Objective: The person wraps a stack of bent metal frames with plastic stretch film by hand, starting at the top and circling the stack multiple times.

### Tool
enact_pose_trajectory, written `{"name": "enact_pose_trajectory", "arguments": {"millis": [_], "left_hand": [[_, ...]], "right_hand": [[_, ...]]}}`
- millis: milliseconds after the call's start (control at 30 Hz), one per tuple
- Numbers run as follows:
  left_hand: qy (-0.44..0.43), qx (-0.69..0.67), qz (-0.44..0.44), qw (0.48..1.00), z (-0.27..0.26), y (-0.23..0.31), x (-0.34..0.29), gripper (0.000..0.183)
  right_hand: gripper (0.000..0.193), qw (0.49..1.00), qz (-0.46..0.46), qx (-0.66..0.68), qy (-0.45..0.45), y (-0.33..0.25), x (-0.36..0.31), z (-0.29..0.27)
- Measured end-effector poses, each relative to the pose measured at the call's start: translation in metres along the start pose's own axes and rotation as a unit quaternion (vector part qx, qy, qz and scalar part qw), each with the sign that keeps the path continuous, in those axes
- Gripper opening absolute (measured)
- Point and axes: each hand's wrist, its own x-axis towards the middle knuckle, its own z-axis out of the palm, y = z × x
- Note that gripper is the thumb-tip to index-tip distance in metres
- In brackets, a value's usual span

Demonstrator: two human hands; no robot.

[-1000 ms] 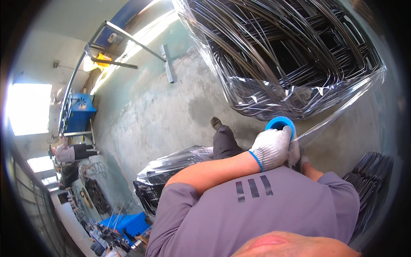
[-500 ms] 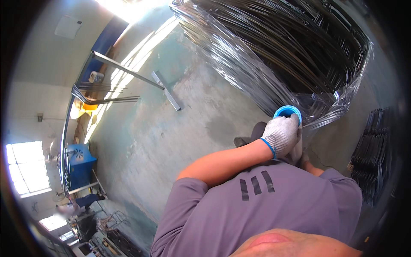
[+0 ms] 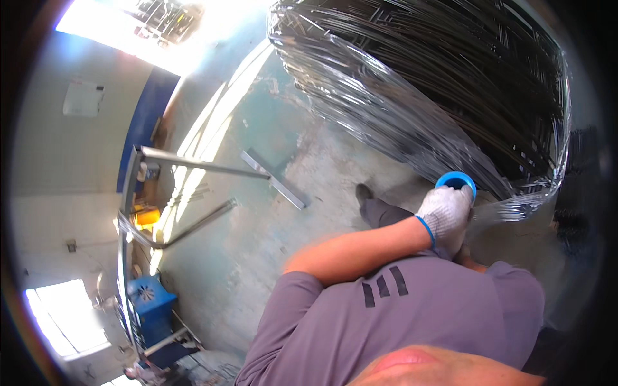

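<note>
My left hand (image 3: 444,209), in a white knit glove with a blue cuff edge, is closed on the top end of a stretch film roll with a round blue core (image 3: 456,180). Its fingers hook over the rim of the core. Below it, my right hand is hidden behind the left; only a bit of the right forearm (image 3: 473,262) shows. Clear stretch film (image 3: 515,207) is drawn out beside the roll and reaches the near corner of a large stack of dark metal rods or frames (image 3: 463,71). The stack's side is wrapped in shiny film.
A metal stand (image 3: 193,161) with a foot bar on the floor is at the left. Beyond it are a blue machine (image 3: 151,305) and a yellow object (image 3: 147,217). More dark rods (image 3: 573,222) lie at the right. My shoe (image 3: 364,192) is on the concrete floor near the stack.
My left hand and the roll have moved right and slightly down along the stack's near corner. My body has turned and stepped, so the stand and the blue machine appear lower and farther right.
</note>
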Motion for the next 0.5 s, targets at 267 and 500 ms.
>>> {"name": "enact_pose_trajectory", "arguments": {"millis": [267, 500], "left_hand": [[-0.049, -0.002, 0.086, 0.995, -0.111, -0.090, -0.018, 0.030], [-0.099, 0.003, 0.121, 0.988, -0.223, -0.193, -0.015, 0.035]], "right_hand": [[0.087, 0.997, 0.005, 0.075, 0.024, 0.002, -0.070, 0.142], [0.086, 0.991, -0.019, 0.131, 0.010, -0.012, -0.085, 0.325]]}}
